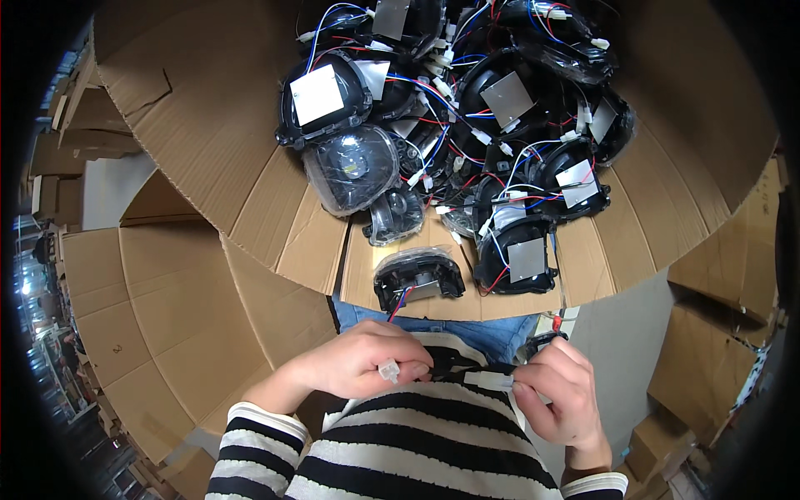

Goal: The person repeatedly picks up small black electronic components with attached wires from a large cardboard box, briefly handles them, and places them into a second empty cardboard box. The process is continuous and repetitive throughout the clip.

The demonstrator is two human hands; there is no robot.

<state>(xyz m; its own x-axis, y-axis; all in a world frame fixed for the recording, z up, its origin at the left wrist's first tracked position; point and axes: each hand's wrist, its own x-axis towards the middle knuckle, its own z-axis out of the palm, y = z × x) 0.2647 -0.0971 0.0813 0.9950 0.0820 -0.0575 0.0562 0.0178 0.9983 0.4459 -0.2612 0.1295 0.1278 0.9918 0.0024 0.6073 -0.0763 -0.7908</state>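
Note:
My left hand (375,362) is closed in front of my striped shirt, with a small clear-white plug connector (389,371) sticking out between its fingers. Its thumb and fingertips also pinch a dark cable. Facing it, my right hand (560,392) pinches the end of a longer white connector (489,381), which points toward the left hand. The two connectors are apart. Just above my left hand, a black lamp unit (418,279) lies on the cardboard edge, and its red and blue wires run down toward that hand.
A large cardboard box (308,237) ahead holds a heap of black lamp units (504,100) with tangled wires and white connectors. By my right hand is a dark part with a red-tipped lead (557,322). More cardboard boxes (704,358) stand left and right.

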